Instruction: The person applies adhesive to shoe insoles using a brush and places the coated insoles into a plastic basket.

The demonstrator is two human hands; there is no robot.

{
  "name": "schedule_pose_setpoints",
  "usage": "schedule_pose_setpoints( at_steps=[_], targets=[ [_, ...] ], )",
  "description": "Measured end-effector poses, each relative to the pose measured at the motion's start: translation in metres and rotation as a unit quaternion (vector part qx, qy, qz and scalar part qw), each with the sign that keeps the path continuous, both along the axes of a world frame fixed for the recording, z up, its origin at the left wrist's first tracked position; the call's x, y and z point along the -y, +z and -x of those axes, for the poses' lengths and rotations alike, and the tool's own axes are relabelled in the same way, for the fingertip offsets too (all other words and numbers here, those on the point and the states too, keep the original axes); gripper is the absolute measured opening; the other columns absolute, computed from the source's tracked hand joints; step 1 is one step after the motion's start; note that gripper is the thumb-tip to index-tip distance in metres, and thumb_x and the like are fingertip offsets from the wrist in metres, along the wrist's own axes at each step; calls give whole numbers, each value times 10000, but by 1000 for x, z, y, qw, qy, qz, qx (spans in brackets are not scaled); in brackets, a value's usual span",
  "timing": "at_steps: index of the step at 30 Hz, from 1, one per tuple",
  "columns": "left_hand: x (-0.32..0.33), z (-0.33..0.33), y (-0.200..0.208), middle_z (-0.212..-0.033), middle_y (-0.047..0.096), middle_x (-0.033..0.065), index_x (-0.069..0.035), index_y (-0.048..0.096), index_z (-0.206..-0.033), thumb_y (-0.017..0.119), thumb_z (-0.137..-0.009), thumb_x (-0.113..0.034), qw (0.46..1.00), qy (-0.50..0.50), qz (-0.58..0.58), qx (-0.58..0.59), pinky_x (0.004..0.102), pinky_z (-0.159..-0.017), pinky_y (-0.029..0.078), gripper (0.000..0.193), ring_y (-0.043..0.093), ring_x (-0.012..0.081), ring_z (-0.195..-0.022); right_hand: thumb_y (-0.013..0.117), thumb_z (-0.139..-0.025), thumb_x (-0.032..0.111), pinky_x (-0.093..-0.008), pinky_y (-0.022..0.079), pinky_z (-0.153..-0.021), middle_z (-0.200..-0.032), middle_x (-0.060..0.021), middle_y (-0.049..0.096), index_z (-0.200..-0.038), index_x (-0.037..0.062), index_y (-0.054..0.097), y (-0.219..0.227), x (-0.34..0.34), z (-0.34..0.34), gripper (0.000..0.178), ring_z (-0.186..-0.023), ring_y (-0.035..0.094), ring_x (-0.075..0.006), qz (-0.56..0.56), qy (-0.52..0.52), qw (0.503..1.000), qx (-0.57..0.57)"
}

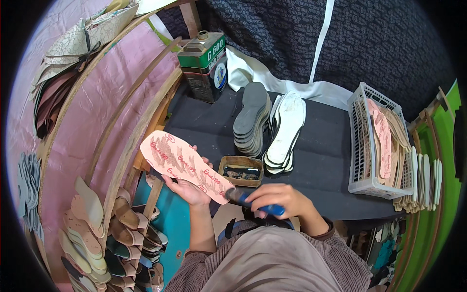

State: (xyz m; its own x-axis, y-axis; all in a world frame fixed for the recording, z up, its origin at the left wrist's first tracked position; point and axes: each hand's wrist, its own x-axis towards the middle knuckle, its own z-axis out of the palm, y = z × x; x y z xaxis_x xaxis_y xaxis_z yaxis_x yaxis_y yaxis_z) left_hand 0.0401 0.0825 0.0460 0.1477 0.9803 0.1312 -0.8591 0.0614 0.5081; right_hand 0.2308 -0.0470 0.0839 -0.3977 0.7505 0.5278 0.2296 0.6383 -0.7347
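My left hand (pixel 190 193) is closed round a pink shoe insole (pixel 187 164), its thumb and fingers along the edges. Brownish smears and red print cover the insole's upper face. A blue-handled brush (pixel 275 209) is gripped in my right hand (pixel 284 198), its dark tip at the insole's narrow end near my body. Just beyond them on the dark table sits a small brown tray (pixel 249 183) with dark residue inside. Behind the tray are a stack of grey insoles (pixel 251 114) and a stack of white insoles (pixel 286 129).
A green and dark metal can (pixel 202 63) stands at the table's far left. At the right, a white plastic basket (pixel 357 151) holds pink and tan insoles, with more pieces (pixel 425 180) beside it. Wooden rails and shoes (pixel 126 228) lie to the left.
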Motion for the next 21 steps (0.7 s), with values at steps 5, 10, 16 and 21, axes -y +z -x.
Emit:
schedule_pose_setpoints(
  at_steps=[5, 10, 16, 21],
  targets=[
    [-3, 1, -1, -1236, 510, 143, -157, 352, -1385, 243, -853, -699, 1000, 10, 12, -4, 415, -680, 481, 767, 582, 265, -819, 641, -685, -89, -325, 513, -725, -956, -136, 641, -898, 7, 628, 2, -2, -15, 234, -844, 642, -260, 7, -210, 976, -56],
    [-2, -2, -5, -1231, 513, 134, -150, 360, -1378, 258, -863, -682, 1000, 0, 0, 1, 423, -685, 486, 748, 579, 261, -828, 681, -741, 3, -319, 491, -786, -936, -112, 651, -899, 9, 621, -25, -18, -5, 169, -870, 637, -253, 68, -220, 971, -60],
    [2, -3, -2, -1211, 529, 134, -145, 371, -1371, 284, -865, -656, 1000, -4, 27, -5, 415, -668, 483, 724, 588, 261, -809, 664, -797, 71, -321, 484, -795, -974, -130, 604, -988, 16, 591, -46, -30, 2, 212, -912, 610, -265, 70, -228, 971, -18],
    [2, -4, -3, -1236, 511, 143, -141, 371, -1371, 276, -863, -663, 999, -28, 17, 12, 418, -691, 477, 735, 578, 258, -846, 688, -766, 111, -344, 463, -837, -1047, -130, 570, -1036, 45, 585, -31, -17, 2, 297, -972, 568, -274, 75, -296, 952, -9]
  ],
)
